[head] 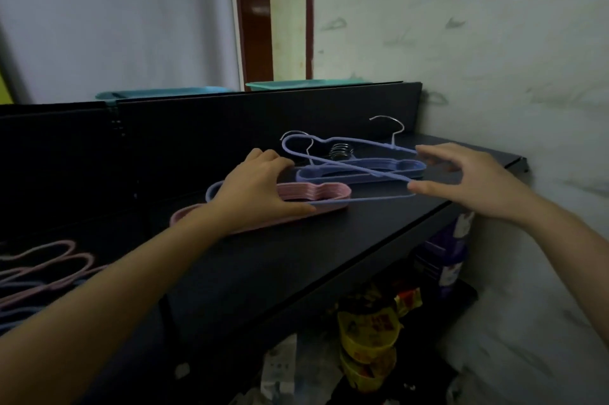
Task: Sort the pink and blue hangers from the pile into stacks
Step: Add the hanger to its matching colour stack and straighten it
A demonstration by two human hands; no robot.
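Observation:
On the black shelf (329, 239) lie a pink hanger stack (316, 192) and, behind it, a blue hanger stack (362, 172) with metal hooks. My left hand (260, 188) rests over the pink stack and grips a loose blue hanger (362, 200) that stretches rightward. A second blue hanger (346, 142) is tilted up above the blue stack. My right hand (461, 182) has its forefinger and thumb spread on that hanger's right end. A mixed pile of pink and blue hangers (43, 267) lies at the far left.
A black back panel (197, 134) rises behind the shelf, with teal bins (164, 93) beyond it. A marbled wall (494, 58) closes the right side. Below the shelf sit yellow packets (369, 335) and purple bottles (451, 259).

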